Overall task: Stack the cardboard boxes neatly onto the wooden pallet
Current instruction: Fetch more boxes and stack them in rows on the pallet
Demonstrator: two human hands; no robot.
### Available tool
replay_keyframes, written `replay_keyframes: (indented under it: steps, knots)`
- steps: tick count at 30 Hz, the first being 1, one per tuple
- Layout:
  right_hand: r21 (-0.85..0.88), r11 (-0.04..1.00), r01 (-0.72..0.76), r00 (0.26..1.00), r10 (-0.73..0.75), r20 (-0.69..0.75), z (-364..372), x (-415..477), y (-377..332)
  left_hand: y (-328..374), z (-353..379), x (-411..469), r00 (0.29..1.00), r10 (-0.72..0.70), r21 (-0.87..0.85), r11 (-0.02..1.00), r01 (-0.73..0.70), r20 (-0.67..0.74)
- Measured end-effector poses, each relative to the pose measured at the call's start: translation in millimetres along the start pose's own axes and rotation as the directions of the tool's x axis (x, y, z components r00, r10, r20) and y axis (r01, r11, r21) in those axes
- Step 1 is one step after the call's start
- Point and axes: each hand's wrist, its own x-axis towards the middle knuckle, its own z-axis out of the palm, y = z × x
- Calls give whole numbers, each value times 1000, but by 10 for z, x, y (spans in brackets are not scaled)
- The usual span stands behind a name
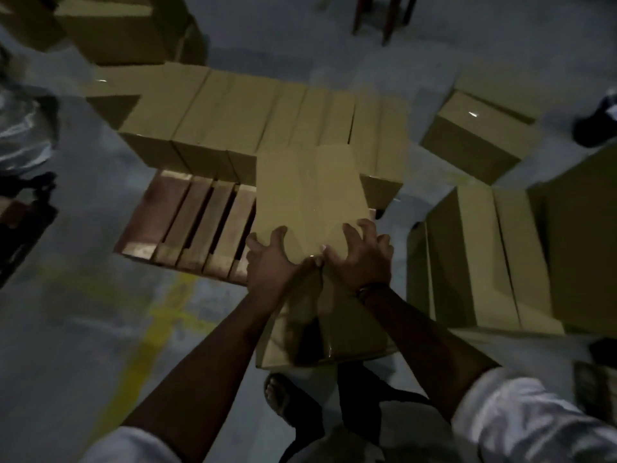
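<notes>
A tall cardboard box [309,198] stands at the near right corner of the wooden pallet [173,215], its lower part hanging over the pallet's front edge. My left hand [268,262] and my right hand [362,259] both press on its near top edge, fingers spread and bent over the top face. A row of several cardboard boxes [233,121] fills the pallet's far side. Bare slats show on the near left part of the pallet.
More boxes stand on the grey floor: a stack at right [500,255], one at far right [477,135], others at the top left [113,28]. A yellow floor line [157,315] runs near left. My sandalled foot [283,396] is below the box. Dark chair legs [384,18] stand far back.
</notes>
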Motion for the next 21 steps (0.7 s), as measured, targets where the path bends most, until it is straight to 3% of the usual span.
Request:
replay_keyframes:
  steps: [8,13,21]
  knots:
    - [-47,986,-158,984,161,75,11,-230,608,231,399,48,962,206,70,973,-221,179]
    - [-7,978,-211,952,207,227,259,-168,997,322,741,283,933,168,119,969,-215,320]
    - [102,943,-315,909,269,320,852,193,1667,326,1543,842,829,102,183,954,-239,550]
